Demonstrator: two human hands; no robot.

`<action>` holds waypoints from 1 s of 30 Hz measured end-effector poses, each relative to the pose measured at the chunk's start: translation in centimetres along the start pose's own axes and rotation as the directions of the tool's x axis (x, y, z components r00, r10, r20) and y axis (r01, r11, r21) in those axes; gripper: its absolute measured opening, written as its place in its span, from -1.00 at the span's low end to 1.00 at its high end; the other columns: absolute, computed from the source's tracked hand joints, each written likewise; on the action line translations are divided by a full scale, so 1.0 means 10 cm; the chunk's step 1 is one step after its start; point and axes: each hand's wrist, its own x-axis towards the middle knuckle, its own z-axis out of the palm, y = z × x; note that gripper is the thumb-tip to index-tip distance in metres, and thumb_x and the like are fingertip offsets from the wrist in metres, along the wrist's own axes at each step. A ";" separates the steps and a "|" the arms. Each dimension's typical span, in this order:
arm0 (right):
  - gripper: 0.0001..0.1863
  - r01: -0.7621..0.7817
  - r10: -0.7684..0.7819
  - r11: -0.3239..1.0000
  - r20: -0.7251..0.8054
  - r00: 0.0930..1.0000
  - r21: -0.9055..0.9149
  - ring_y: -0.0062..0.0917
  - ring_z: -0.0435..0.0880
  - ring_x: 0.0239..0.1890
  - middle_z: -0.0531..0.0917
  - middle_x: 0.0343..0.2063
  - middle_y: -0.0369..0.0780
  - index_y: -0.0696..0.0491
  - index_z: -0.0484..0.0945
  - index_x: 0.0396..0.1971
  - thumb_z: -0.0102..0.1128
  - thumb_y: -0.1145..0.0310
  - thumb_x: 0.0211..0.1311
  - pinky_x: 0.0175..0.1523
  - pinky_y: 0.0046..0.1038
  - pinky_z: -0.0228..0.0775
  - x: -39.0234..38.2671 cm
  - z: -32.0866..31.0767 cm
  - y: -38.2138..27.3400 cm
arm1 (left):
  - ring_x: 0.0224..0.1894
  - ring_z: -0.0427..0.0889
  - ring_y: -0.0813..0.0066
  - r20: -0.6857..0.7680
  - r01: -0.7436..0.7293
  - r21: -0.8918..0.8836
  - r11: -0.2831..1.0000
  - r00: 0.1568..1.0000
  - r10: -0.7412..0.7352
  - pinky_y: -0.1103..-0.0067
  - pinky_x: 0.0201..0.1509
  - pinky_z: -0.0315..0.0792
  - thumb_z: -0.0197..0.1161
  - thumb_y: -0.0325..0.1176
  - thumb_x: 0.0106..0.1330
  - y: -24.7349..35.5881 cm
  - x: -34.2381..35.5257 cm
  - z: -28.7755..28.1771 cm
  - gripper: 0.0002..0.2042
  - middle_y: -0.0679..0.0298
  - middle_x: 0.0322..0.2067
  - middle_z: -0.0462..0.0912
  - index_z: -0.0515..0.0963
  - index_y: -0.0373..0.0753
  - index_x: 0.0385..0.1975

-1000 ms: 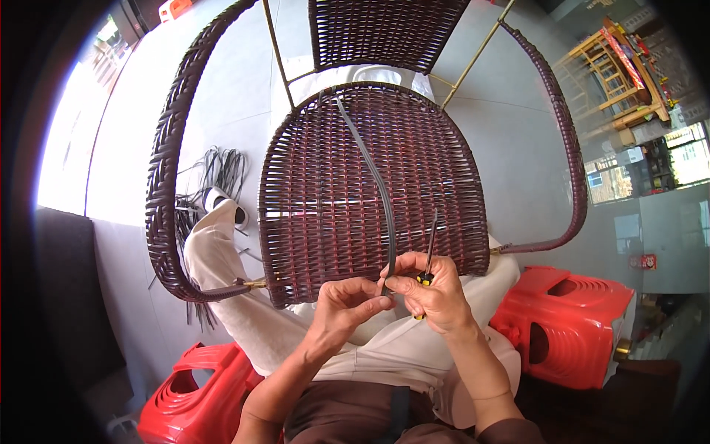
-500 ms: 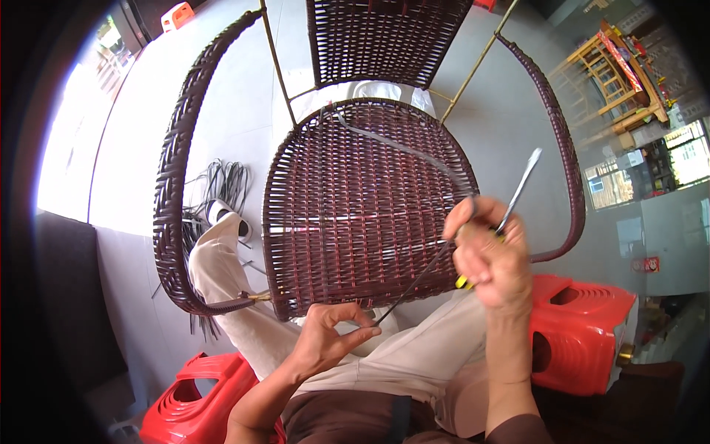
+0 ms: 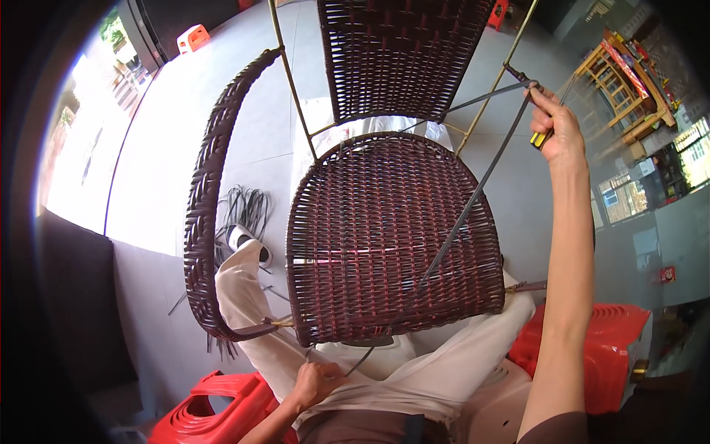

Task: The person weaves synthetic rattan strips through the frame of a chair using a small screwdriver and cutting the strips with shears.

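A chair seat [image 3: 399, 237] woven from dark brown strips fills the middle, with its woven backrest [image 3: 407, 63] beyond it. My right hand [image 3: 556, 127] is raised at the far right, beside the gold frame rod, closed around a dark flat strip [image 3: 481, 189]. One length of strip slants from it down over the seat; another runs left behind the backrest's lower edge. The same hand also holds a screwdriver with a yellow-and-black handle [image 3: 541, 138]. Near the seat's front edge, my left hand [image 3: 318, 382] is closed by a dark strip end; its fingertips are partly hidden.
The wrapped left armrest [image 3: 207, 185] curves beside the seat. Loose dark strips [image 3: 248, 211] lie on the floor at left, near my shoe. Red plastic stools stand at lower left [image 3: 214, 407] and lower right [image 3: 592, 348]. A wooden rack [image 3: 617, 81] is at far right.
My right hand has moved far up and to the right, drawing the strip out taut with the screwdriver still in it. My left hand has dropped lower. The whole view has shifted slightly.
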 end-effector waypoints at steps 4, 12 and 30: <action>-0.81 0.030 -0.063 0.926 -0.077 0.995 -0.375 -0.76 0.24 -0.73 0.57 -0.46 -0.27 0.13 0.49 -0.34 0.22 0.46 -0.02 -0.64 -0.70 0.06 0.11 -0.09 -0.02 | -0.62 0.52 0.54 0.069 0.066 -0.104 0.992 0.996 -0.059 0.61 -0.48 0.41 0.32 -0.38 -0.01 0.05 -0.06 -0.09 -0.85 0.21 -0.66 0.58 0.56 -0.34 -0.57; -0.94 0.129 -0.074 0.872 0.135 0.988 -0.471 -0.69 0.52 -0.51 0.60 -0.56 -0.29 0.18 0.56 -0.47 0.14 0.54 0.03 -0.36 -0.67 0.37 -1.87 0.63 0.25 | -0.63 0.35 0.77 -0.209 -0.114 -0.656 0.746 0.977 -0.035 0.75 -0.59 0.23 0.31 -0.52 0.00 1.03 0.32 -0.12 -0.88 0.38 -0.69 0.50 0.49 -0.34 -0.65; -0.74 -0.181 0.230 0.895 0.072 0.971 -0.408 -0.73 0.52 -0.46 0.62 -0.45 -0.26 0.17 0.55 -0.30 0.29 0.48 -0.06 -0.42 -0.70 0.33 -2.66 0.73 1.22 | -0.70 0.39 0.80 -0.433 -0.297 -0.749 0.592 0.896 -0.098 0.82 -0.69 0.24 0.22 -0.57 0.05 1.40 0.99 -0.30 -0.86 0.35 -0.70 0.52 0.42 -0.33 -0.68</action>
